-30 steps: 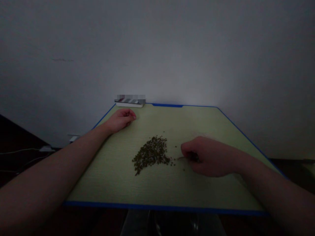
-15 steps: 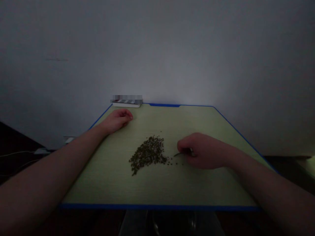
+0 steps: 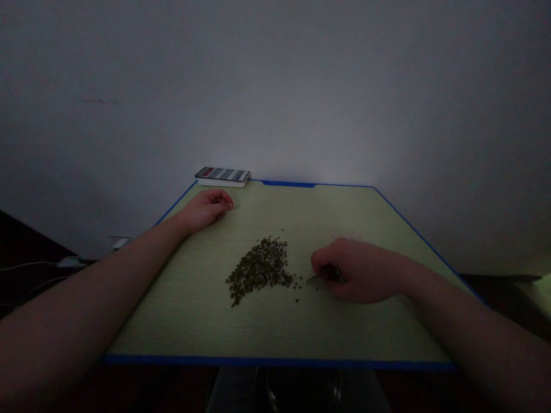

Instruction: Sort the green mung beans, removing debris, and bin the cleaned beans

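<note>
Right hand (image 3: 353, 271) and utensil (image 3: 315, 279) shifted, grains (image 3: 260, 267) between hands (image 3: 208, 210)

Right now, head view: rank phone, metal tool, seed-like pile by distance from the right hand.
1. Metal tool: in the right hand, tip pointing left.
2. Seed-like pile: left of that hand.
3. Phone: table's far left corner.

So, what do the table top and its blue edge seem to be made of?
The table top looks like laminated board, matt, with grain-like lines; real wood is possible. The blue edge: probably smooth plastic, by its even colour.
</note>
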Demonstrator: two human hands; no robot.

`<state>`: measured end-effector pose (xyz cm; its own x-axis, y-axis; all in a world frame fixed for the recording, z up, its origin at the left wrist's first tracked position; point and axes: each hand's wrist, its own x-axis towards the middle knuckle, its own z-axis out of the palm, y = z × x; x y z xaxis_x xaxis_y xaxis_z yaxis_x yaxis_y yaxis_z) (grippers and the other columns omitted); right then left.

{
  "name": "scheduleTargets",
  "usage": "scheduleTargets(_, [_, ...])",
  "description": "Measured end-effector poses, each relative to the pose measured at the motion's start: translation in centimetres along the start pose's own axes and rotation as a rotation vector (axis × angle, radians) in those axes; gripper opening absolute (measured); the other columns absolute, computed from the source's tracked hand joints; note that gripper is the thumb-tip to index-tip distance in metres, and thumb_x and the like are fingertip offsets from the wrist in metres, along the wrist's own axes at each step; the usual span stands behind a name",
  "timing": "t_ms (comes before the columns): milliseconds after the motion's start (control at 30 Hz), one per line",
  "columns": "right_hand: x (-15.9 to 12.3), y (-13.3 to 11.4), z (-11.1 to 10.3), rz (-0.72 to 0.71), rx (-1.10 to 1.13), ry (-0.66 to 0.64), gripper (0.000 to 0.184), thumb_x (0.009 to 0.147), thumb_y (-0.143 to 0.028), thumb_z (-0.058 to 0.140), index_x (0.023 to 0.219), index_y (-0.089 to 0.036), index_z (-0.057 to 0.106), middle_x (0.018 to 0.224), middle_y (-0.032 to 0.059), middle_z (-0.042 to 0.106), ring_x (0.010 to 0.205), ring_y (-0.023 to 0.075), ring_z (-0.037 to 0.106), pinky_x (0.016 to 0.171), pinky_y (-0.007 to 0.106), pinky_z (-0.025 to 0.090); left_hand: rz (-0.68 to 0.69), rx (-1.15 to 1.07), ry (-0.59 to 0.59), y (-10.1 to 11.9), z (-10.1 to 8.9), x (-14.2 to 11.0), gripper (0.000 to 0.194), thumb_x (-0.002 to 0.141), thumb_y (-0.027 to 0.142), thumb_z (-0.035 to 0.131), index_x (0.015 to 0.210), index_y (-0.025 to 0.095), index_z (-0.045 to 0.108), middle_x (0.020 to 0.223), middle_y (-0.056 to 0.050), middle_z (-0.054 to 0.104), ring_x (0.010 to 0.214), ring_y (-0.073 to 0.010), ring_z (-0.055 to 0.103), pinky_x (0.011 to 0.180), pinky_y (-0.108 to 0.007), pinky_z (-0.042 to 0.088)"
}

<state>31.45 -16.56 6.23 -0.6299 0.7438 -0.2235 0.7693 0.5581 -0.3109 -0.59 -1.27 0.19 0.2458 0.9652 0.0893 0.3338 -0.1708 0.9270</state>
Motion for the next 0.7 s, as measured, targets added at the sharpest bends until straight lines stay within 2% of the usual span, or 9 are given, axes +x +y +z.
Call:
scheduleTargets(367, [0.37, 0.01, -0.01, 0.101, -0.016, 0.057, 0.013, 0.066, -0.013, 0.055, 0.068, -0.021, 0.047, 0.061, -0.0038, 0.050, 0.054, 0.0115, 0.043, 0.050, 0.026, 0.026, 0.009, 0.017, -0.010, 0.14, -0.03, -0.07, 0.013, 0.067, 0.027, 0.067, 0.073, 0.017, 0.060, 0.045, 0.006, 0.044, 0.040, -0.0085, 0.037, 0.040, -0.021, 0.023])
scheduleTargets(700, [0.39, -0.32, 0.26, 0.029, 0.048, 0.024, 0.011, 0.067, -0.012, 0.056, 0.070, -0.021, 0.049, 0.062, -0.0044, 0.051, 0.056, 0.0110, 0.044, 0.052, 0.026, 0.026, -0.001, 0.002, -0.004, 0.44, 0.15, -0.15, 0.011, 0.066, 0.024, 0.066, 0.072, 0.017, 0.060, 0.044, 0.006, 0.043, 0.039, -0.0084, 0.035, 0.040, -0.022, 0.022])
